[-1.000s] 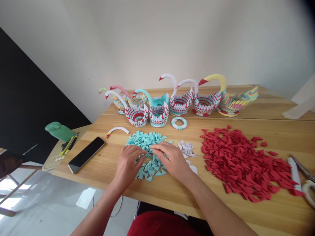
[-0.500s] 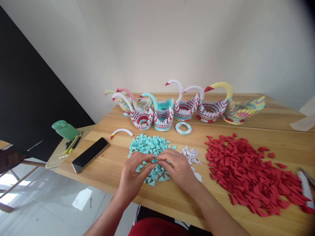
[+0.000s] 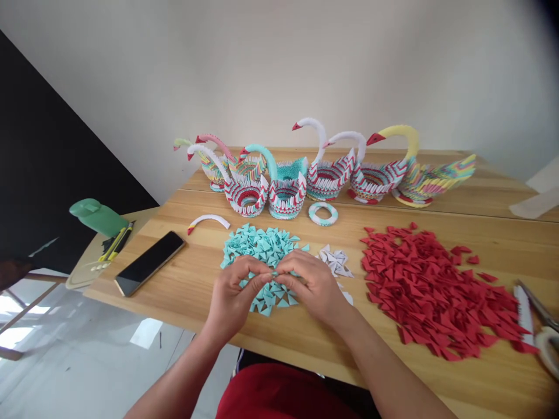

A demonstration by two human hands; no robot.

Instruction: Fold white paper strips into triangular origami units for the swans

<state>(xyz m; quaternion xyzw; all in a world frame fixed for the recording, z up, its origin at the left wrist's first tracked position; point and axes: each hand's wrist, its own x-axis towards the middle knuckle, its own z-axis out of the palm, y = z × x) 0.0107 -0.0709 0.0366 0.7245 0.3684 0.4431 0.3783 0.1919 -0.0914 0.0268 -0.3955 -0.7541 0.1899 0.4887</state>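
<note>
My left hand (image 3: 236,291) and my right hand (image 3: 311,285) meet over the near side of a pile of turquoise folded paper triangles (image 3: 262,241). Between the fingertips of both hands is a small turquoise paper piece (image 3: 275,273), mostly covered by the fingers. Each hand pinches it between thumb and forefinger. White folded paper triangles (image 3: 335,260) lie just right of my right hand, partly behind it. Farther right spreads a large heap of red folded paper triangles (image 3: 437,291).
Several paper swans (image 3: 329,174) stand along the back near the wall. A turquoise-and-white paper ring (image 3: 323,214) and a loose white swan neck (image 3: 209,218) lie before them. A phone (image 3: 151,263) is at left, scissors (image 3: 539,305) at far right, a green bottle (image 3: 98,216) beyond the left edge.
The camera view has shifted, so the table sits slightly higher and more of the scissors shows. Both hands stay together, and less of the turquoise piece is visible between the fingertips.
</note>
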